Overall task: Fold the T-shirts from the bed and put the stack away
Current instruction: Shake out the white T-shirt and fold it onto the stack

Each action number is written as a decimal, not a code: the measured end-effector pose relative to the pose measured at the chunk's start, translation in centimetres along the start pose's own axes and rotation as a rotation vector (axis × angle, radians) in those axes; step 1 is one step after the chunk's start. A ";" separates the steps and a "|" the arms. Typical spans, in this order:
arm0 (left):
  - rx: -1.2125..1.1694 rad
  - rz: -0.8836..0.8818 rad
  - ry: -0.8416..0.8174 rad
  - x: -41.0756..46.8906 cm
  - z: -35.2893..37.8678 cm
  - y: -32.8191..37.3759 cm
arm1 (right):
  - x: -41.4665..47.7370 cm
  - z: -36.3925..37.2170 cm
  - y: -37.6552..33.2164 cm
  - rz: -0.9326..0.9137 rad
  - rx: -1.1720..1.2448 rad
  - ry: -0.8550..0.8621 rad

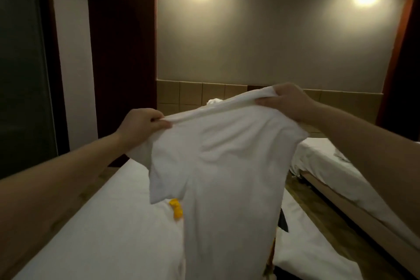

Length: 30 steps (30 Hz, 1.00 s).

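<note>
Head view, only 1 angle here:
- left hand [141,125] pinching 1 shoulder of white T-shirt [222,166], right hand [288,100] pinching other shoulder, fingers curled into cloth
- shirt up in air, stretched between 2 grips, body hanging below them over bed [102,223]
- right grip higher than left, so shirt hangs skewed; laid down like that, fold probably comes out crooked
- yellow thing [176,208] on sheet below left grip, partly behind sleeve; shirt could land on it and bunch
- hem out of frame, can't tell if twisted
</note>
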State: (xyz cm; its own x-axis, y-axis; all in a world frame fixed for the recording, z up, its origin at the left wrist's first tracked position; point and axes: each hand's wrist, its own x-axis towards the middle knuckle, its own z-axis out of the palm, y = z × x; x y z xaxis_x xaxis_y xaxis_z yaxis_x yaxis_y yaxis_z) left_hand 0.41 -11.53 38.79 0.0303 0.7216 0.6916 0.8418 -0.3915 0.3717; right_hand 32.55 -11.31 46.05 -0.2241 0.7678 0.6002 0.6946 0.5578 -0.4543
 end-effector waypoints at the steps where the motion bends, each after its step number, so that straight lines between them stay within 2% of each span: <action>1: -0.013 -0.031 -0.058 -0.1 0.1 0.0 | 0.0 -0.3 0.0 0.047 -0.004 -0.116; 4: -0.073 -0.075 -0.144 -0.7 -0.4 0.3 | -0.7 -0.6 0.4 0.205 -0.137 -0.380; 7: -0.127 -0.054 -0.129 -0.8 -1.3 0.3 | -1.8 -0.8 0.2 0.351 -0.106 -0.604; 9: -0.114 -0.038 -0.188 -0.8 -1.6 0.5 | -2.3 -0.5 0.2 0.361 -0.166 -0.734; 10: -0.110 -0.040 -0.235 -0.9 -1.9 0.5 | -2.4 -0.4 0.3 0.347 -0.212 -0.746; 12: -0.155 -0.060 -0.308 -1.2 -2.4 0.4 | -2.5 -0.5 0.4 0.313 -0.232 -0.677; 17: -0.370 -0.140 -0.423 -1.1 -4.2 -0.6 | -1.9 -0.5 1.0 0.241 -0.038 -0.406; 21: -0.379 -0.177 -0.584 -1.6 -4.8 -1.1 | -2.3 -0.2 1.2 0.157 0.073 -0.316; 23: -0.373 -0.185 -0.523 -2.1 -4.0 -1.3 | -2.3 -0.5 1.2 0.142 0.125 -0.305; 27: -0.308 -0.212 -0.201 -2.6 -0.6 -0.3 | -2.0 -1.4 0.6 0.163 0.297 -0.366; 30: -0.277 -0.184 -0.148 -2.6 0.3 0.3 | -1.9 -2.0 0.7 0.211 0.327 -0.421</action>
State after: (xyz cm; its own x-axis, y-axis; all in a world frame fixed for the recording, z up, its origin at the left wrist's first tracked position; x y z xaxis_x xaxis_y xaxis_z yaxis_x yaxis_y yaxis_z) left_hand 0.76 -13.34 36.92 -0.0131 0.8613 0.5079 0.6628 -0.3728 0.6494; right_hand 34.86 -13.01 45.95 -0.4030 0.8950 0.1914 0.5212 0.3963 -0.7558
